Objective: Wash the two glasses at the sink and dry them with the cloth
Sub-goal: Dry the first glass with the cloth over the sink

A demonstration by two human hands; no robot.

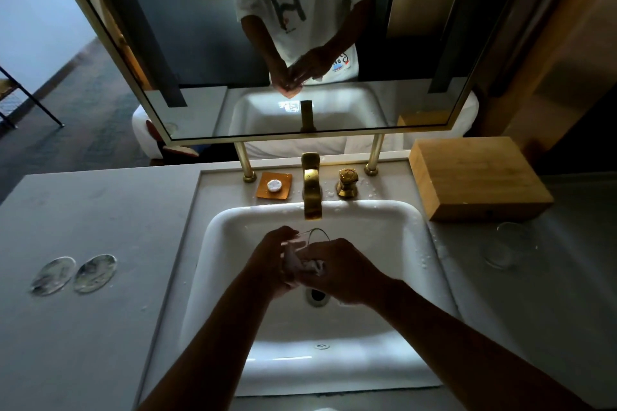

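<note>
Over the white rectangular ceramic sink [394,227], both hands meet around a clear drinking glass [312,238], of which only the thin curved rim and a little of the wall show; the rest is hidden behind the fingers. The left hand [270,260] curls around the glass from the left side, and the right hand [337,272] grips a crumpled white cloth [309,265] pressed against the glass, the cloth mostly covered by that hand. The dim light leaves the fingertips hard to separate. The second clear glass [507,245] stands on the grey countertop [100,210] to the right of the sink, faint and nearly lost against the surface. Behind the basin stand a brass faucet [312,190], a brass handle [347,183] and an orange soap dish [274,186] holding a small white soap [273,185]. A wooden box [477,177] sits at the right rear, and two round transparent coasters [73,274] lie on the left.
</note>
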